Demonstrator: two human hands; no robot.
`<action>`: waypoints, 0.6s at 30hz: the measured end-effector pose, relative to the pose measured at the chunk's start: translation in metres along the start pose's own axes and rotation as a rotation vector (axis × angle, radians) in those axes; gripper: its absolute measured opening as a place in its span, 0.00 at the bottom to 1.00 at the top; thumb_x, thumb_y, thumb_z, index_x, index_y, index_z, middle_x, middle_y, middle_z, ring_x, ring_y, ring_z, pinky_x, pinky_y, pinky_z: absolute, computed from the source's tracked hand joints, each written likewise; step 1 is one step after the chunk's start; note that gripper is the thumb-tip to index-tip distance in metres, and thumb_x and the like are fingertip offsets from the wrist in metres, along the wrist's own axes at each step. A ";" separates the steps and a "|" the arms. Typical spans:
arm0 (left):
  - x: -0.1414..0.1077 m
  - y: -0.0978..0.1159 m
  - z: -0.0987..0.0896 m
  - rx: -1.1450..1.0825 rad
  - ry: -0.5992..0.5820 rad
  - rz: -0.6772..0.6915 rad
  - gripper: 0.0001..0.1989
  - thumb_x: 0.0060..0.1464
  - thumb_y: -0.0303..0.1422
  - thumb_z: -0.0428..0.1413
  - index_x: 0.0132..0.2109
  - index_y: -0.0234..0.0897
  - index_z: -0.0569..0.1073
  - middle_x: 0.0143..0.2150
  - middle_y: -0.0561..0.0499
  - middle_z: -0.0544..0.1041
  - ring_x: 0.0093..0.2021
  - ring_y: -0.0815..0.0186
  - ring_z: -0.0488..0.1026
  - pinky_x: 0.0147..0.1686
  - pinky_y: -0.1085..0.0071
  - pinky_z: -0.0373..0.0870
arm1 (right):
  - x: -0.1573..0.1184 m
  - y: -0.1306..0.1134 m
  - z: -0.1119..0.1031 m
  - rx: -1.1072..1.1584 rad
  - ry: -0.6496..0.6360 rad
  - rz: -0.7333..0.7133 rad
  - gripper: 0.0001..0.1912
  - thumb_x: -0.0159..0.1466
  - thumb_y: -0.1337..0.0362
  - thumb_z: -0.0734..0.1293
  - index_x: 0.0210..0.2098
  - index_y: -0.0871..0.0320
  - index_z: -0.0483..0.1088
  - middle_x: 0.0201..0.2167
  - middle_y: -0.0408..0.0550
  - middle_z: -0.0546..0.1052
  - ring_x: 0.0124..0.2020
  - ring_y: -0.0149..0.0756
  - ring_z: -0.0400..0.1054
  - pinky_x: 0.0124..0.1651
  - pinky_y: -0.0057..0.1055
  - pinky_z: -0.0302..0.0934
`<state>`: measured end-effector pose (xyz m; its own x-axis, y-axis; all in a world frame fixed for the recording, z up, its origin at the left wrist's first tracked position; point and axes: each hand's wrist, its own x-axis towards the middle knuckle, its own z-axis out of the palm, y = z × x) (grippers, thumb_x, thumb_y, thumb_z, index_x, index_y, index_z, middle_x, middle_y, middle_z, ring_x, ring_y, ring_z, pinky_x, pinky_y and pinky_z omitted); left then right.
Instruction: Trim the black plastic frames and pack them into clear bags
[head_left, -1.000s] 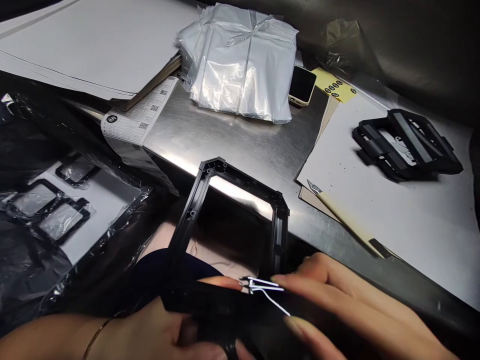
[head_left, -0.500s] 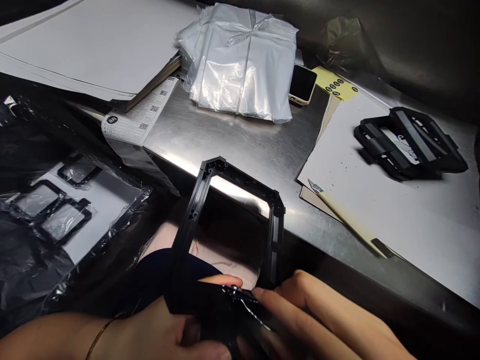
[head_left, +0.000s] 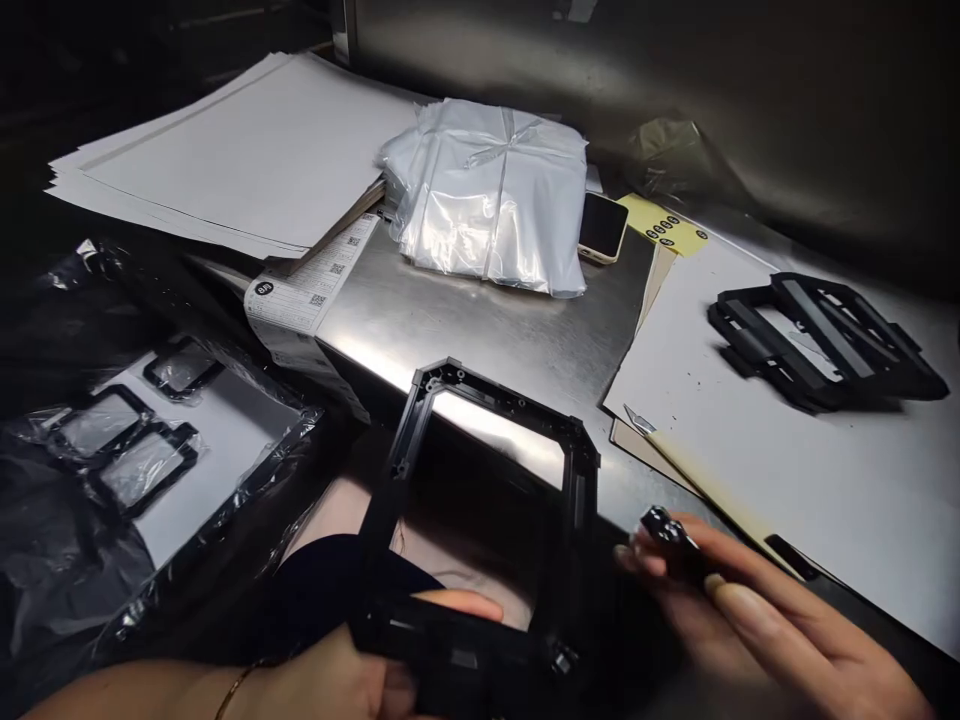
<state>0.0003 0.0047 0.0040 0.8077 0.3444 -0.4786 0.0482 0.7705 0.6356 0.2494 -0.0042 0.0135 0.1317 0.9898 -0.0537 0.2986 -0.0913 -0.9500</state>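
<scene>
**Left hand (head_left: 330, 675):** closed around the lower bar of a black plastic frame (head_left: 499, 398); I could see its thumb inside the opening. A thin gold bracelet (head_left: 240, 685) sat on the wrist.

**Right hand (head_left: 787, 625):** narrow pinch at the fingertips, holding a small black part (head_left: 670, 535), well to the right of the frame's lower corner.

**Frame position:** held upright and slightly tilted above the near edge of the desk (head_left: 480, 340), over a dark blue sleeve or cloth (head_left: 337, 585).

**Desk, far left:** stack of white paper sheets (head_left: 225, 160), with a QR-code label sheet (head_left: 311, 285) just beside its near corner.

**Desk, far centre:** bundle of clear plastic bags (head_left: 487, 200), with a small black-screened device (head_left: 602, 227) touching its right side. A yellow dotted sticker sheet (head_left: 664, 225) lay just beyond.

**Desk, right:** white board (head_left: 787, 500) carrying a black frame assembly (head_left: 825, 340). I logged a small metal blade (head_left: 637, 420) at the board's left corner.

**Left of desk:** white card (head_left: 225, 460) wrapped in clear film, with three dark frames in plastic (head_left: 101, 425) lying on it.
</scene>
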 end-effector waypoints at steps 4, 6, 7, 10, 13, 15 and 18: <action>0.006 -0.002 0.003 -0.016 0.035 0.049 0.21 0.51 0.37 0.54 0.53 0.44 0.63 0.46 0.47 0.76 0.46 0.60 0.72 0.49 0.62 0.65 | -0.001 0.005 0.013 0.306 -0.084 0.267 0.09 0.55 0.58 0.65 0.35 0.48 0.74 0.48 0.45 0.71 0.49 0.43 0.65 0.41 0.29 0.66; 0.008 -0.002 0.003 -0.053 0.013 0.057 0.22 0.50 0.36 0.55 0.53 0.42 0.62 0.47 0.44 0.75 0.48 0.60 0.71 0.51 0.60 0.63 | -0.001 -0.001 0.019 0.215 -0.124 0.282 0.09 0.53 0.57 0.66 0.34 0.49 0.74 0.46 0.47 0.73 0.49 0.45 0.65 0.42 0.30 0.66; 0.008 -0.002 0.002 -0.082 0.005 0.069 0.23 0.50 0.34 0.56 0.53 0.43 0.61 0.50 0.45 0.72 0.50 0.60 0.69 0.52 0.59 0.62 | -0.002 -0.003 0.019 0.150 -0.136 0.261 0.09 0.53 0.57 0.67 0.34 0.48 0.74 0.45 0.47 0.74 0.48 0.44 0.66 0.42 0.31 0.66; 0.005 -0.002 -0.002 -0.192 0.008 0.213 0.29 0.46 0.32 0.60 0.54 0.48 0.58 0.58 0.48 0.64 0.55 0.57 0.63 0.53 0.55 0.58 | -0.002 0.000 0.011 -0.009 -0.186 0.212 0.10 0.53 0.55 0.66 0.35 0.48 0.73 0.43 0.47 0.75 0.42 0.43 0.70 0.39 0.32 0.67; -0.003 0.001 -0.002 -0.270 0.046 0.224 0.25 0.49 0.35 0.57 0.53 0.42 0.58 0.53 0.43 0.70 0.51 0.54 0.68 0.52 0.51 0.58 | -0.004 0.009 -0.001 -0.188 -0.334 0.148 0.11 0.54 0.57 0.66 0.35 0.50 0.74 0.41 0.48 0.76 0.43 0.43 0.70 0.42 0.33 0.65; -0.008 0.003 0.000 -0.284 0.063 0.112 0.21 0.51 0.34 0.56 0.51 0.39 0.60 0.49 0.41 0.73 0.49 0.56 0.70 0.51 0.53 0.59 | -0.008 0.010 -0.005 -0.366 -0.264 -0.002 0.10 0.53 0.59 0.67 0.36 0.51 0.74 0.45 0.49 0.73 0.47 0.43 0.67 0.44 0.32 0.64; -0.011 0.003 0.005 -0.233 0.051 -0.021 0.24 0.50 0.34 0.56 0.53 0.40 0.57 0.50 0.42 0.72 0.50 0.59 0.69 0.52 0.57 0.60 | -0.019 -0.003 0.002 -0.515 -0.034 -0.286 0.12 0.54 0.62 0.66 0.39 0.50 0.71 0.38 0.46 0.73 0.37 0.36 0.71 0.36 0.25 0.68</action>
<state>-0.0053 0.0007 0.0140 0.7769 0.3494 -0.5238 -0.0777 0.8787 0.4709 0.2443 -0.0228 0.0169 -0.0494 0.9851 0.1649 0.7396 0.1470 -0.6568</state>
